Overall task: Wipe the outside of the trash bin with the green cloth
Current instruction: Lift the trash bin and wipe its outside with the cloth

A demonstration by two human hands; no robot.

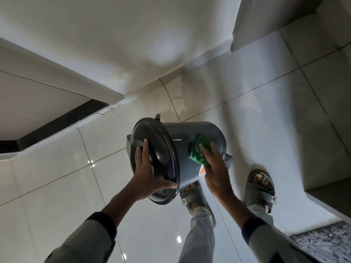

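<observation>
A dark grey round trash bin (190,133) with a closed lid is tilted over, its lid facing left toward me and its foot pedal showing at the right. My left hand (150,171) is spread over the lid and grips its lower rim, holding the bin off the floor. My right hand (214,168) presses a crumpled green cloth (199,149) flat against the bin's side wall. An orange and white sticker (202,171) shows on the wall just under the cloth.
Glossy pale floor tiles (57,177) lie below. My two sandalled feet (260,186) stand under and right of the bin. A white step with a dark recess (62,118) runs at the left. White cabinet edges (266,25) rise at the upper right, a speckled counter (326,242) at the lower right.
</observation>
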